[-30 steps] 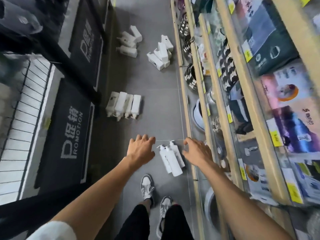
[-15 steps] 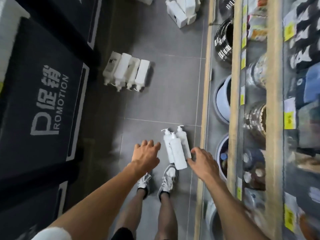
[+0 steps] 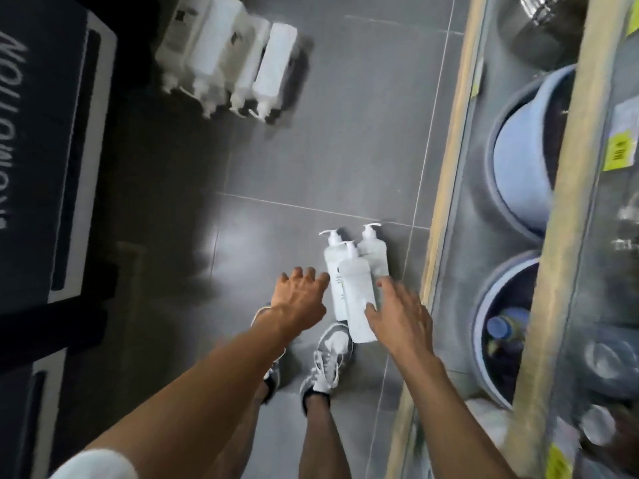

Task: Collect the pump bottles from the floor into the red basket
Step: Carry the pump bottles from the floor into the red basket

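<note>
Grey tiled floor (image 3: 345, 150) carries three white plastic pump bottles (image 3: 358, 288) uncollected, left hand (image 3: 301, 295) and right hand (image 3: 403, 318) flanking them, fingers spread, gripping nothing; another white bottle row (image 3: 228, 60) beyond, red basket unseen.

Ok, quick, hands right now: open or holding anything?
Left hand: open, holding nothing, beside the pump bottles.
Right hand: open, holding nothing, at their other side.

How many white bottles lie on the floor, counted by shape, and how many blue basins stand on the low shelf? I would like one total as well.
Round bottles: 3
Square bottles: 4 (blurred, lying side by side)
Blue basins: 2
Total: 9
</note>
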Motion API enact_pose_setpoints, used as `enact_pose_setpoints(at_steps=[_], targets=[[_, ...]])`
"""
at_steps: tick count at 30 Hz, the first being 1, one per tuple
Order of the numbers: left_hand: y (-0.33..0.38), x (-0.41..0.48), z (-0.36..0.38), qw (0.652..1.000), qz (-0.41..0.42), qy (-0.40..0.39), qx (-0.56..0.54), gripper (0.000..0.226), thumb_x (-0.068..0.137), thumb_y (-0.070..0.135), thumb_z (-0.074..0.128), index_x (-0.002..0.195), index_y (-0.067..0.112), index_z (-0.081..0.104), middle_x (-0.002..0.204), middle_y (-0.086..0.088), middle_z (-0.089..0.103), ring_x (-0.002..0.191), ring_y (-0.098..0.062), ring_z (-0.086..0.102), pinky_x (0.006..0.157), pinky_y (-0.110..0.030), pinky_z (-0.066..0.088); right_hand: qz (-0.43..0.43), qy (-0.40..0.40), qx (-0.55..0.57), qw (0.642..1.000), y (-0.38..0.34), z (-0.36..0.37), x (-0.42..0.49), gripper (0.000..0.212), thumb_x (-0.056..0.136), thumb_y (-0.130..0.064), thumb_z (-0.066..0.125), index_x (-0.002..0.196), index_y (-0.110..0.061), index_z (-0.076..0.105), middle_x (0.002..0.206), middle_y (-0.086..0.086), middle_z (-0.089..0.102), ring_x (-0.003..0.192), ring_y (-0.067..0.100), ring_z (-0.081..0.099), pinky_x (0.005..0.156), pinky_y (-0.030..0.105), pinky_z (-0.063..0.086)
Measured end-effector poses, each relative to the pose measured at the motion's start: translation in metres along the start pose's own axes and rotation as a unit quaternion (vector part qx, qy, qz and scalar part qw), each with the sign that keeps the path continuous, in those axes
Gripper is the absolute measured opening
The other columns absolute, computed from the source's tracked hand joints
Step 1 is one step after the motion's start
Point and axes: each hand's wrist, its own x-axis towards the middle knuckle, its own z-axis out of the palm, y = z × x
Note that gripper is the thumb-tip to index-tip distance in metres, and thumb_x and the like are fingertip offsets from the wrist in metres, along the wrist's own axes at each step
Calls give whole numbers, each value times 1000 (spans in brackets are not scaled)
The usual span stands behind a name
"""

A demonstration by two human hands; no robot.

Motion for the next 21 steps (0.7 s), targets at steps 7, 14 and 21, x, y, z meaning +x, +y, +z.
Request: enact_pose_setpoints(at_steps=[7, 14, 21], targets=[[-6, 100, 90, 998, -28, -14, -61, 48, 92, 34, 59, 136, 24, 44, 136, -8, 49, 125, -31, 44, 104, -48, 36, 22, 26, 13, 999, 26, 98, 69, 64, 91, -48, 62, 145, -22, 39, 133, 3, 54, 118, 26, 51, 90, 38, 47], [-12, 163, 162, 989, -63, 1, -132, 44, 91, 41, 60, 130, 27, 45, 131, -3, 52, 121, -28, 47, 101, -44, 39, 59, 63, 45, 995, 43, 173, 103, 88, 77, -67, 69, 145, -21, 35, 127, 5, 54, 110, 26, 53, 78, 38, 50], [-8, 197, 198, 803, -205, 57, -556, 56, 83, 50, 75, 120, 22, 44, 112, 2, 61, 98, -18, 62, 91, -39, 53, 96, 87, 90, 987, 40, 202, 105, 108, 63, -68, 79, 146, -19, 30, 130, 6, 52, 112, 29, 55, 80, 42, 52]])
